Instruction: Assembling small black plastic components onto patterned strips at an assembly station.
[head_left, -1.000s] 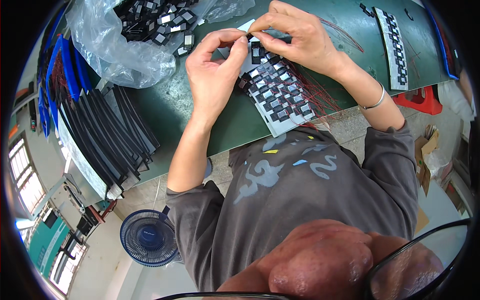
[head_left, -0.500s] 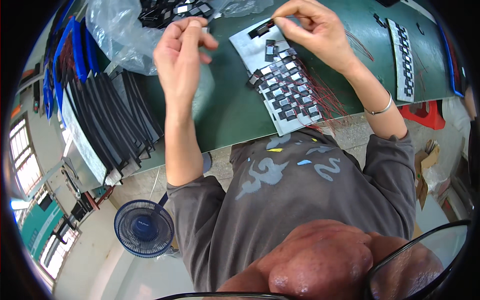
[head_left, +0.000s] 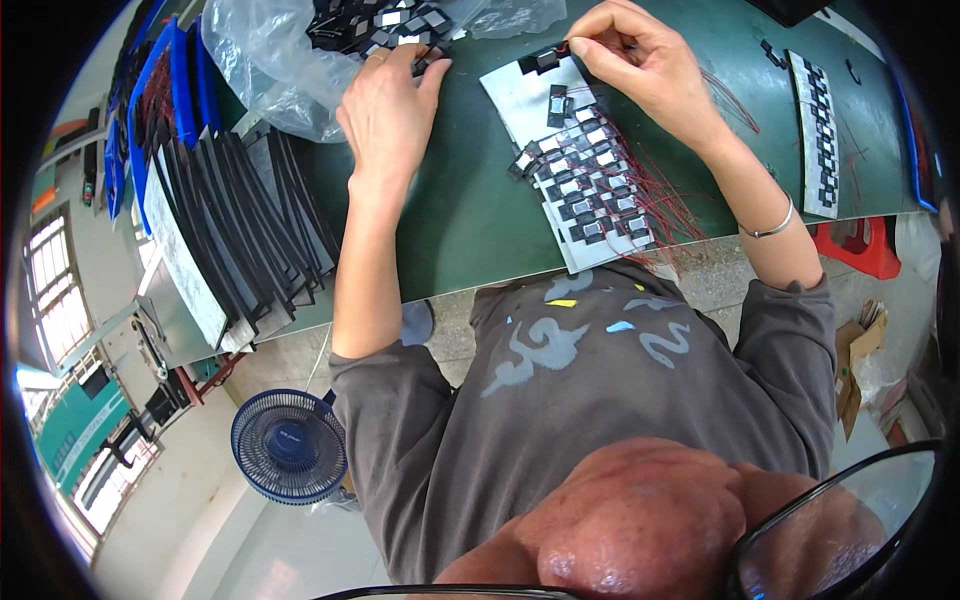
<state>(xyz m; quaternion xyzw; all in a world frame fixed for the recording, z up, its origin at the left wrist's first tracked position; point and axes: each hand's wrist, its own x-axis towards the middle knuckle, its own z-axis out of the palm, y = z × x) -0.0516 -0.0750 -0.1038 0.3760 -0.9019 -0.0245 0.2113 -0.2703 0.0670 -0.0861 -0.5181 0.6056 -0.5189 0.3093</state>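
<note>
Evidently my right hand pinched a black component at the sheet's twelve o'clock; my left hand, loosely spread, reached the bagged parts; picking another seemed next.

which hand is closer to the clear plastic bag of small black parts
Left. The left hand rests at the clear plastic bag, fingertips on its black parts; the right hand is off to its right, over the grey sheet.

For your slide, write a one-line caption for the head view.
Left hand reaches into bagged small black parts; right hand places one on a grey sheet.
</note>
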